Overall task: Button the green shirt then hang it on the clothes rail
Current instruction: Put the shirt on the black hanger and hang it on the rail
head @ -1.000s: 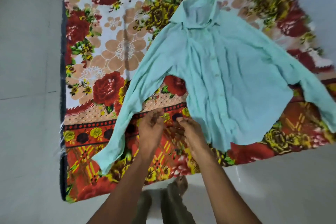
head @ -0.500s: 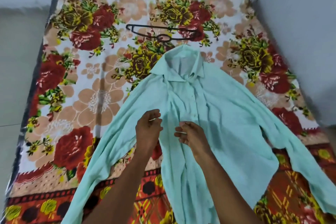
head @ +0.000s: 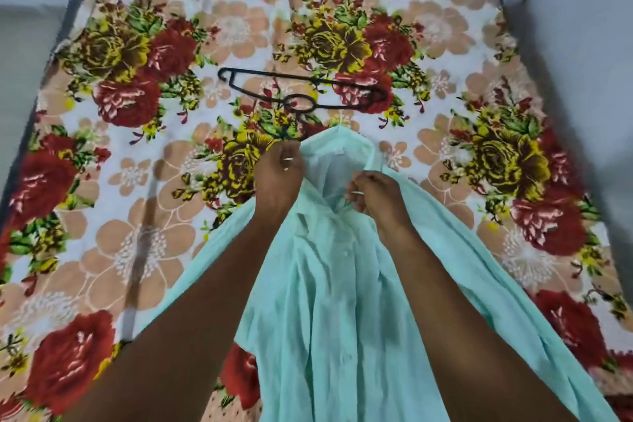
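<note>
Apparently collar work: left hand (head: pixel 279 169) and right hand (head: pixel 371 193) each pinch the green shirt (head: pixel 342 301), aligning edges; hanger (head: pixel 301 92) waits farther off.

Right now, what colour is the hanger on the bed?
Black; the hanger shows clearly in the head view.

Both hands, left hand (head: pixel 278 171) and right hand (head: pixel 371 193), pinch the collar of the green shirt (head: pixel 329 301) lying on a floral bedsheet (head: pixel 144 154), near a black hanger (head: pixel 301 92).
</note>
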